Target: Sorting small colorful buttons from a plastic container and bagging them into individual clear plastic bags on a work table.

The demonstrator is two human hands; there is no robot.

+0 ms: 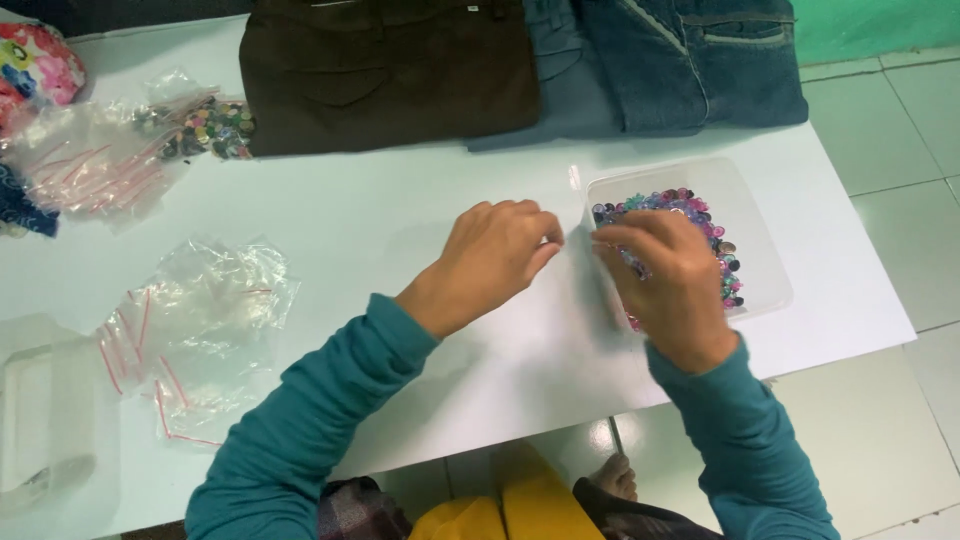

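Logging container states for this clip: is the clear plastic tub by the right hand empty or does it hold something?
It holds something. The tub has small coloured beads piled along its left side; the rest of its floor shows bare.

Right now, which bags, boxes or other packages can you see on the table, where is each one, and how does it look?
Small clear bag: between left hand and right hand, transparent.
Clear plastic tub: right side, squarish, holding pink, purple and blue beads.
Pile of empty zip bags: left front, clear with red strips.
Bags of dark beads: far left, clear, red strips.
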